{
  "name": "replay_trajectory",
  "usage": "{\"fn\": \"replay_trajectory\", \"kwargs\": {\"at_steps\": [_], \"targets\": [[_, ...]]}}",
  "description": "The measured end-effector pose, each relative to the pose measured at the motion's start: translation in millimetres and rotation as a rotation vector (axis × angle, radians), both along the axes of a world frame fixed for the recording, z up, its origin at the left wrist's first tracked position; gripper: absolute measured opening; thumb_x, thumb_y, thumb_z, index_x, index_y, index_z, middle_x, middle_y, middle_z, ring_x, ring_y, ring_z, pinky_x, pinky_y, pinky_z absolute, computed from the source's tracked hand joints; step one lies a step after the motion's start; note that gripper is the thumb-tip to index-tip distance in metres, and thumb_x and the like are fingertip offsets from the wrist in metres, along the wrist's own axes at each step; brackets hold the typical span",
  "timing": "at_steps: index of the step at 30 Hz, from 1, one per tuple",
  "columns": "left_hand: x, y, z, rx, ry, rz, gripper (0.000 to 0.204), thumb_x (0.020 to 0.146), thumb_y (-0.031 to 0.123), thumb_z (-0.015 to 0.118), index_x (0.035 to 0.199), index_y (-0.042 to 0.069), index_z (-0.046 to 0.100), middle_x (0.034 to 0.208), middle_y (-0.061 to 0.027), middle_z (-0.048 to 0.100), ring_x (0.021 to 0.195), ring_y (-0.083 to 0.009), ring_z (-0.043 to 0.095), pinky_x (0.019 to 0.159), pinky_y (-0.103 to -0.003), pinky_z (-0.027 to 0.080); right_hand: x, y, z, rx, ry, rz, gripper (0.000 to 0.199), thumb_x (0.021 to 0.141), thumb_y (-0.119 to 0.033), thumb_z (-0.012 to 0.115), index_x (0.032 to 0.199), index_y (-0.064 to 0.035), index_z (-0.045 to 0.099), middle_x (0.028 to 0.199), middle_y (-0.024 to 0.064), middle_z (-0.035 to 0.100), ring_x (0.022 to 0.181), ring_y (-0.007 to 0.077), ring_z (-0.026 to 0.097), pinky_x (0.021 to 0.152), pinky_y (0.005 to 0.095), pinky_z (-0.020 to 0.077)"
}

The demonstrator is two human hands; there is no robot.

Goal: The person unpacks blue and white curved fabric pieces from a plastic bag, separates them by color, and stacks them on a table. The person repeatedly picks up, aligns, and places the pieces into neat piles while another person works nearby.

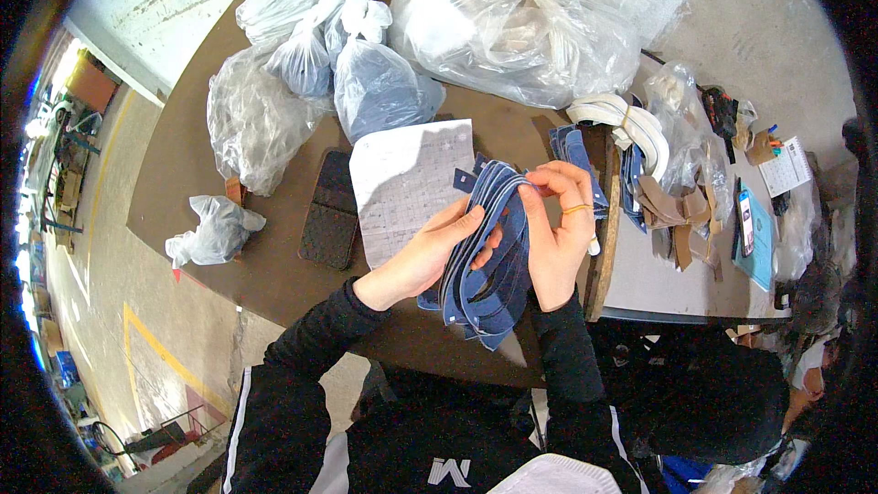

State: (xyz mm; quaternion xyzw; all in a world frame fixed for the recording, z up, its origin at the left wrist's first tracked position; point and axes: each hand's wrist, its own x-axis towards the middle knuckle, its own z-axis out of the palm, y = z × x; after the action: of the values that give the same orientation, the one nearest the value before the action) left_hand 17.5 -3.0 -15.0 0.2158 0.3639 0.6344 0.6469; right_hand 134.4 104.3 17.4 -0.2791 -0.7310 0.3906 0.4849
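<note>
One small plastic bag (217, 230) lies on the brown tabletop (274, 282), well to the left of the left hand (419, 254), with a dark flat case (329, 212) closer to it. A paper sheet (412, 178) lies just beyond that hand, which grips a stack of blue denim strips (487, 270). The right hand (560, 242) pinches the stack's upper part between thumb and fingers. Beyond it lies another blue bundle (573, 152); farther right is a phone (746, 224).

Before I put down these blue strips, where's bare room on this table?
The brown table is bare between the small tied bag and dark case, and left of the cloudy bag. It's crowded at the back, under the large clear bag, and around the paper beside your strips.
</note>
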Motion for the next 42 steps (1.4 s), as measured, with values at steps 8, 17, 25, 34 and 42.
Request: {"fn": "replay_trajectory", "kwargs": {"at_steps": [8,17,25,34,42], "targets": [[0.2,-1.1,-7.1,0.098,0.501,-0.021,0.033,0.103,0.035,0.044,0.119,0.006,0.048,0.086,-0.001,0.05,0.07,-0.0073,0.048,0.061,-0.021,0.041,3.6,-0.6,-3.1,0.067,-0.092,0.106,0.034,0.087,-0.004,0.064,0.121,-0.002,0.062,0.105,0.0129,0.062,0.089,0.0238,0.062,0.082,0.0321,0.049],[-2.4,-5.3,18.8,-0.06,-0.106,-0.278,0.043,0.1,0.035,0.05,0.127,0.002,0.048,0.096,-0.0048,0.056,0.09,-0.0159,0.056,0.081,-0.031,0.047,5.4,-0.9,1.5,-0.609,0.162,0.274,0.03,0.098,-0.011,0.053,0.126,-0.0027,0.058,0.097,0.0041,0.066,0.078,0.0062,0.058,0.07,0.0193,0.0479],[-2.1,-2.3,-3.1,-0.055,-0.065,-0.037,0.032,0.098,0.026,0.055,0.121,0.004,0.051,0.093,-0.0014,0.054,0.081,-0.0117,0.052,0.073,-0.025,0.046,0.5,3.4,-19.3,-0.419,0.276,0.083,0.028,0.089,-0.004,0.065,0.116,-0.0029,0.055,0.102,0.0034,0.059,0.095,0.0085,0.053,0.085,0.0229,0.0429],[1.0,-0.4,0.8,0.005,-0.012,0.158,0.025,0.098,0.022,0.056,0.117,0.006,0.051,0.091,-0.0003,0.056,0.079,-0.0086,0.055,0.068,-0.021,0.046,-6.5,-13.1,-11.0,-0.616,0.214,0.286,0.015,0.086,0.004,0.067,0.093,-0.0037,0.056,0.084,0.0016,0.059,0.075,0.0071,0.056,0.069,0.0209,0.0459],[1.1,-0.9,-8.2,0.045,0.09,0.153,0.026,0.098,0.02,0.057,0.119,0.006,0.053,0.092,-0.0004,0.057,0.079,-0.0092,0.055,0.069,-0.022,0.046,-4.8,-15.1,-12.5,-0.548,0.189,0.247,0.012,0.085,0.005,0.067,0.091,-0.0001,0.058,0.085,0.0026,0.059,0.073,0.0074,0.055,0.065,0.021,0.0454]]}}
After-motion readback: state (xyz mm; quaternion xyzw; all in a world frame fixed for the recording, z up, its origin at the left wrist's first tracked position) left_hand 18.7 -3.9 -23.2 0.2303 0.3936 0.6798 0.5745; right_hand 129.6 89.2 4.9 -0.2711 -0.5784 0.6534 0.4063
